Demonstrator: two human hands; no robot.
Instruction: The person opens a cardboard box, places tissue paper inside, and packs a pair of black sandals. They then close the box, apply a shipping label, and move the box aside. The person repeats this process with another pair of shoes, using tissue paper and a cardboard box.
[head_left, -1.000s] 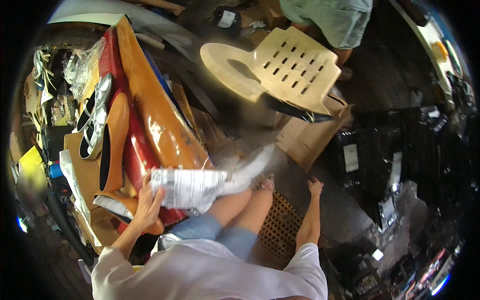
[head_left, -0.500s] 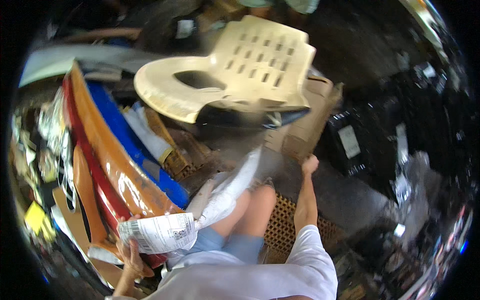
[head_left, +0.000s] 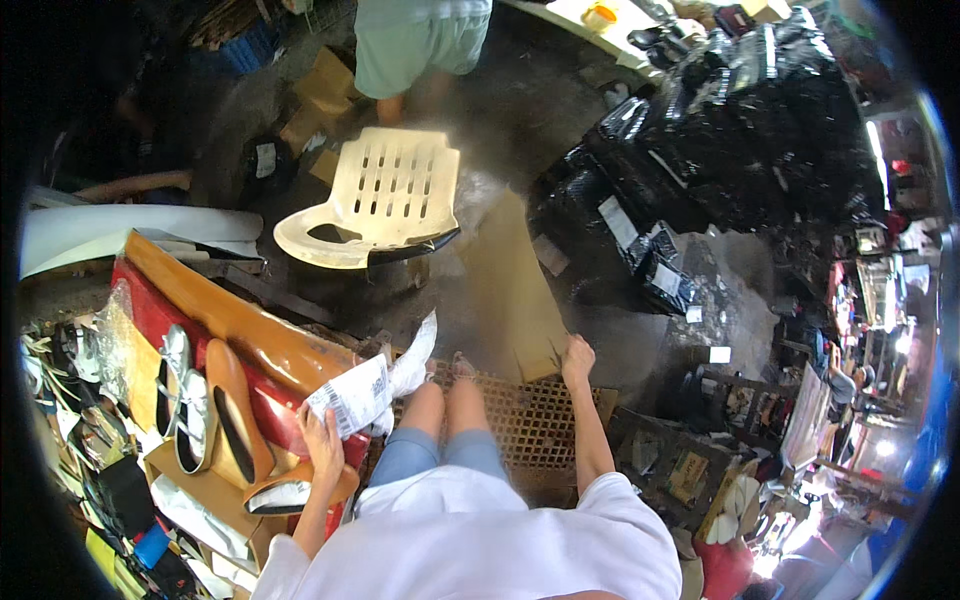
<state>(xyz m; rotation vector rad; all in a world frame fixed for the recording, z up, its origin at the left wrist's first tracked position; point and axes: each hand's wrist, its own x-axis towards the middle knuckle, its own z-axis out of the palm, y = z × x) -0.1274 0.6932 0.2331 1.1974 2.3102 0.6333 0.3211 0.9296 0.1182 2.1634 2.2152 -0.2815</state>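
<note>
"What is the left hand (head_left: 322,440) on?"

"A white package (head_left: 352,395), crumpled and smooth-skinned, with a flat barcode label and a narrow end sticking out. The fingers grasp its label end, on the near side of the cream plastic chair (head_left: 385,200)."

"And the right hand (head_left: 577,360)?"

"Clenched at the lower right corner of a long brown piece of cardboard (head_left: 512,290), to the right of the chair and nearer. Motion blurs its surface."

"Has that changed?"

"Yes. A second ago this hand is empty and the cardboard sits right by the chair; now it is in the grip, apart from the chair. The package stays in the left hand."

"Other textures?"

"The chair has a slotted back and a looped arm. Left of it and nearer lie glossy silver shoes (head_left: 196,425) and smooth tan shoes (head_left: 232,400), beside a shiny orange panel (head_left: 230,310). A brown lattice mat (head_left: 535,400) is nearer and to the right; crinkled black plastic bundles (head_left: 720,130) heap up farther right of the chair."
</note>
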